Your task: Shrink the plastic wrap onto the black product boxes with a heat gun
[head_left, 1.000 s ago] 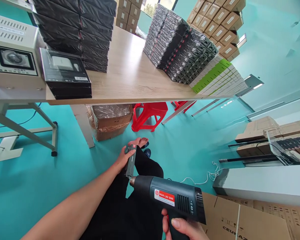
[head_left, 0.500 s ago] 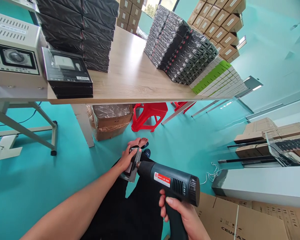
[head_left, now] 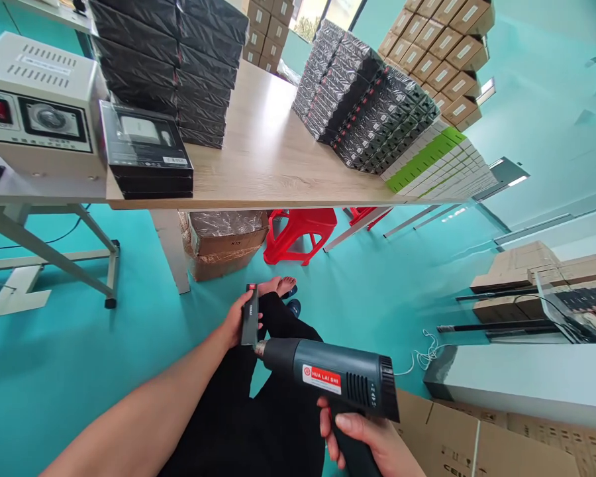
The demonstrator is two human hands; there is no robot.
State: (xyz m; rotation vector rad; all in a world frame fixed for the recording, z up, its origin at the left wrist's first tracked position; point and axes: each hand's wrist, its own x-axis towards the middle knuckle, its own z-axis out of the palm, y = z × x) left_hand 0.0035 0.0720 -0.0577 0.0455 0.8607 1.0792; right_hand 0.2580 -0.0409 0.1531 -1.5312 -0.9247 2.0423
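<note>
My right hand (head_left: 360,434) is wrapped round the handle of a dark heat gun (head_left: 335,374) with a red and white label. Its metal nozzle points left, close to the lower end of a small dark box (head_left: 250,317). That box is gripped by my left hand (head_left: 236,321) above my lap, a narrow side of it facing up. Some fingertips of this hand show past the box's right edge. I cannot tell whether the nozzle touches the box.
On the wooden table (head_left: 268,165) stand stacks of black film-wrapped boxes (head_left: 163,66), further wrapped boxes (head_left: 357,93) and flat dark boxes (head_left: 149,152). A beige machine (head_left: 42,106) is at left. Beneath are a red stool (head_left: 302,232) and a carton (head_left: 226,245). Another carton (head_left: 442,430) lies at right.
The small box has turned in my left hand from a broad face to a narrow side and moved slightly left. The heat gun has shifted a little left and down.
</note>
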